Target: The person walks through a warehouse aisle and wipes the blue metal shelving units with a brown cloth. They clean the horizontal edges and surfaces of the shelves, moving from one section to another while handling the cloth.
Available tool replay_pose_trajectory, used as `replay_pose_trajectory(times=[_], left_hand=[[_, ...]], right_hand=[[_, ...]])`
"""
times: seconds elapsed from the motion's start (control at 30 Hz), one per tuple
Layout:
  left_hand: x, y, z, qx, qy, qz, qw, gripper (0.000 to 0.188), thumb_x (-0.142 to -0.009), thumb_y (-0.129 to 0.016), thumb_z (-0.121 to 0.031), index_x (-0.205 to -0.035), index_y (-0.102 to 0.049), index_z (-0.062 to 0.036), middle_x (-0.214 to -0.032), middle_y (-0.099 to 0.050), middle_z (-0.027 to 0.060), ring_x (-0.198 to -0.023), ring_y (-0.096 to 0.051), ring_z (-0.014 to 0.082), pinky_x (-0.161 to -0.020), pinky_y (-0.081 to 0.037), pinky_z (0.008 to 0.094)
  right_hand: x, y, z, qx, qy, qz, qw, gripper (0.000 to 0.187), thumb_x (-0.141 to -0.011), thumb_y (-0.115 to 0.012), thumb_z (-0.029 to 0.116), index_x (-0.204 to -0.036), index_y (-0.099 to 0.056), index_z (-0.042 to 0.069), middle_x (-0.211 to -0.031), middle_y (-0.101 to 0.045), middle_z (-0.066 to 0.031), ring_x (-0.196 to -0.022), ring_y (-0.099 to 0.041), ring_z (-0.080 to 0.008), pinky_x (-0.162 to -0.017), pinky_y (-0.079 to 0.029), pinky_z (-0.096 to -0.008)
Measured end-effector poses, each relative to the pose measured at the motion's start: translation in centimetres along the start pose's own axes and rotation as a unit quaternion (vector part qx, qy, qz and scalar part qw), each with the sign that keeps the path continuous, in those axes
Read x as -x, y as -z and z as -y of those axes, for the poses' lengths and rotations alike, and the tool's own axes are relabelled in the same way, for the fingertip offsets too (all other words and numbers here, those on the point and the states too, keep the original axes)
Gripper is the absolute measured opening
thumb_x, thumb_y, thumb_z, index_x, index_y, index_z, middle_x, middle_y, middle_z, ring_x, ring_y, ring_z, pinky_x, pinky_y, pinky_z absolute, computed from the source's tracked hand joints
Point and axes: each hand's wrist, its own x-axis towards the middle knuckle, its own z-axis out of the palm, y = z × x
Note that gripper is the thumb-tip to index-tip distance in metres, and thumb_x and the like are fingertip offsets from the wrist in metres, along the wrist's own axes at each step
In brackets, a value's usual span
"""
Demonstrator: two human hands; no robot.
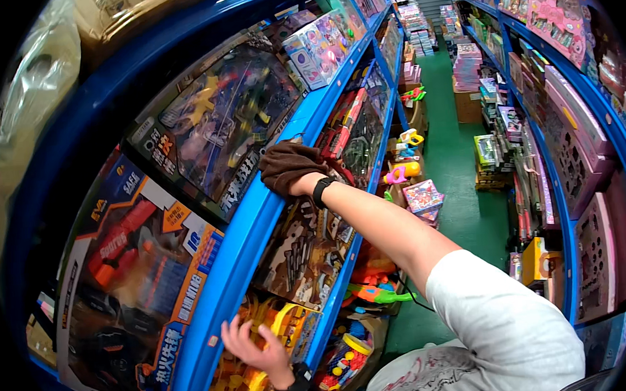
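**Asker:** Along the blue shelving, going left to right, what do we see?

**Describer:** At far left stands a big glossy carton (128, 278) with a red toy blaster printed on it. Below the shelf edge (241, 243), our left hand (254, 346) is open, fingers spread against a yellow plastic toy (281, 326). Further right, our right hand (301, 182) presses a soft, crumpled brown cloth (286, 165) onto the smooth painted metal edge; the cloth hides its fingers.

**Asker:** Which step do we seem to be at?

**Describer:** We judge it to be wiping the shelf front, mid-stroke. A next move would call for steady pressure along the edge, keeping clear of the window-fronted boxes (226, 122) just above. At right runs a green aisle floor (462, 165).
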Motion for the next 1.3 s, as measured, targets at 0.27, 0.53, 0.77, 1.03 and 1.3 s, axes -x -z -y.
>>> replay_pose_trajectory(times=[0.27, 0.53, 0.77, 1.03, 1.3], left_hand=[[-8.6, -14.3, -7.6, -0.037, 0.002, -0.054, 0.998, 0.028, -0.091, -0.061, -0.024, -0.115, -0.064, -0.0109, -0.124, -0.062, 0.0086, -0.126, -0.050, 0.0306, -0.114, -0.021, 0.0536], [-9.7, -20.8, -6.2, -0.289, 0.048, -0.201, 0.935, 0.023, -0.098, -0.056, -0.031, -0.094, -0.073, -0.0151, -0.099, -0.070, -0.0021, -0.100, -0.062, 0.0221, -0.106, -0.031, 0.0501], [-10.9, -22.5, -4.7, -0.327, 0.039, -0.236, 0.914, 0.027, -0.100, -0.051, -0.027, -0.094, -0.072, -0.0113, -0.094, -0.071, 0.0023, -0.094, -0.064, 0.0252, -0.099, -0.037, 0.0489], [-11.4, -26.6, -6.4, -0.334, -0.008, -0.210, 0.919, 0.036, -0.103, -0.040, -0.019, -0.100, -0.066, 0.0047, -0.092, -0.066, 0.0174, -0.086, -0.061, 0.0330, -0.081, -0.049, 0.0453], [-12.0, -25.8, -7.6, -0.344, 0.028, -0.241, 0.907, 0.033, -0.104, -0.046, -0.023, -0.098, -0.071, -0.0014, -0.098, -0.069, 0.0120, -0.093, -0.060, 0.0317, -0.091, -0.041, 0.0462]], right_hand=[[3.0, 3.9, -5.8, 0.029, 0.051, -0.045, 0.997, 0.017, -0.095, -0.048, 0.017, -0.104, -0.063, 0.020, -0.128, -0.056, -0.0046, -0.122, -0.049, -0.0206, -0.108, -0.038, -0.0336], [1.1, 1.0, -12.2, 0.080, 0.100, 0.049, 0.991, 0.010, -0.092, -0.055, 0.020, -0.091, -0.064, 0.016, -0.116, -0.062, -0.0034, -0.112, -0.055, -0.0201, -0.102, -0.044, -0.0349], [-0.8, -9.7, -17.8, 0.950, 0.100, -0.285, 0.076, 0.020, -0.104, -0.044, 0.026, -0.091, -0.057, 0.017, -0.086, -0.061, 0.0041, -0.079, -0.060, -0.0079, -0.076, -0.049, -0.0236], [-5.1, -5.5, -18.2, 0.797, -0.301, -0.359, 0.381, 0.021, -0.092, -0.057, 0.020, -0.073, -0.050, 0.013, -0.068, -0.042, 0.0036, -0.066, -0.051, -0.0098, -0.067, -0.047, -0.0258], [-1.9, -8.4, -20.4, 0.890, 0.134, -0.350, 0.259, 0.020, -0.097, -0.051, 0.025, -0.081, -0.054, 0.013, -0.073, -0.048, 0.0034, -0.074, -0.052, -0.0092, -0.077, -0.049, -0.0257]])
